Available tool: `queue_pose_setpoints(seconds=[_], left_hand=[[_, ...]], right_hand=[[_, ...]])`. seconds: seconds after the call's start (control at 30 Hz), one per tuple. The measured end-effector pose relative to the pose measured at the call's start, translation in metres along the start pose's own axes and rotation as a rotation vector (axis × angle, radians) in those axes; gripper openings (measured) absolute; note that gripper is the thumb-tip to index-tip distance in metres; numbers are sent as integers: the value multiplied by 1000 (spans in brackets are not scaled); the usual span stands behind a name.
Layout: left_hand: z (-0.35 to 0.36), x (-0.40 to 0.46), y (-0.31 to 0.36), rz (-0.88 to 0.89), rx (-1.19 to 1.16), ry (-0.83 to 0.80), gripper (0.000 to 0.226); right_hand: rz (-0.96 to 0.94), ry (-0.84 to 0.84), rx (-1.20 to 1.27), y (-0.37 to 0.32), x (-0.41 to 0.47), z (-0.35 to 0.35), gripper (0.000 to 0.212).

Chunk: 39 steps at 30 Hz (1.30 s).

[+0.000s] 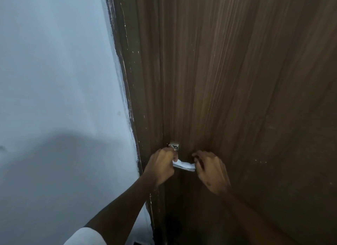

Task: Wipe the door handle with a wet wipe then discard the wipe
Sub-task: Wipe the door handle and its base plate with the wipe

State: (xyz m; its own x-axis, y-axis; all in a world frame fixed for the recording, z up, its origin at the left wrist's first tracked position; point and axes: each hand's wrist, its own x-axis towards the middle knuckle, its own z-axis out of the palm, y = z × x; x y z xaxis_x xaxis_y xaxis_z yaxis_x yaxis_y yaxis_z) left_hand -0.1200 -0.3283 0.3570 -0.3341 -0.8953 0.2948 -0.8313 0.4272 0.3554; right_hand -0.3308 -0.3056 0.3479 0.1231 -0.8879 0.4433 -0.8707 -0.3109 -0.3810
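Door handle: a silvery metal lever on a square plate, set low on a dark brown wood-grain door, close to the door's left edge. Only the square plate and a thin strip of the lever's underside show; the rest of the lever is covered.

White wet wipe: stretched along the lever, lying between the two hands and draped over the metal. It runs from just below the plate rightward, slightly downhill.

Left hand: curled closed at the plate end of the lever, knuckles up, fingers folded around the left end of the wipe. Its thumb side touches the lower edge of the square plate. The forearm comes up from the lower left, with a white sleeve at the frame's bottom edge.

Right hand: at the lever's free end, fingers bent down and pinching the right end of the wipe against the handle. The fingertips are hidden behind the hand, so the exact grip cannot be told.

The hands sit near one another, the short exposed stretch of wipe bridging them.

Left of the door, a dark frame with chipped paint flecks, then a pale bluish-white wall, shadowed in its lower part.
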Motion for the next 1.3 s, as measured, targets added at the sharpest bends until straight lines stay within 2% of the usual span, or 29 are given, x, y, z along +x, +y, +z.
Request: queue_pose_setpoints(seconds=[0.07,0.2,0.3,0.43,0.53,0.7,0.83,0.9,1.13,1.2,1.3], left_hand=[[3,-2,-1,33,41,15,32],[7,-2,-8,92,100,31,31],[7,-2,-10,117,133,28,33],[9,-1,-7,146,179,41,40],[9,0,1,90,215,26,44],[8,-13,0,52,321,14,49],[13,-22,-4,-18,315,-18,46],[19,-26,-5,-43,319,-19,44],[33,-20,11,124,319,43,53],[35,-19,11,135,325,41,53],[35,-21,4,-26,248,65,51]], right_hand=[[-24,-15,-45,-5,6,6,12],[-14,-130,75,-12,10,15,8],[44,-192,105,-13,8,20,18],[36,-151,108,-10,2,27,23],[12,-103,41,-9,-1,31,23],[-116,-44,-103,-29,1,46,16],[-127,-25,-143,-43,0,58,43],[-142,-22,-173,-40,-3,59,50],[-194,81,-182,-10,-18,47,37],[-203,91,-192,-8,-19,49,40],[-222,76,-185,-13,-17,60,51]])
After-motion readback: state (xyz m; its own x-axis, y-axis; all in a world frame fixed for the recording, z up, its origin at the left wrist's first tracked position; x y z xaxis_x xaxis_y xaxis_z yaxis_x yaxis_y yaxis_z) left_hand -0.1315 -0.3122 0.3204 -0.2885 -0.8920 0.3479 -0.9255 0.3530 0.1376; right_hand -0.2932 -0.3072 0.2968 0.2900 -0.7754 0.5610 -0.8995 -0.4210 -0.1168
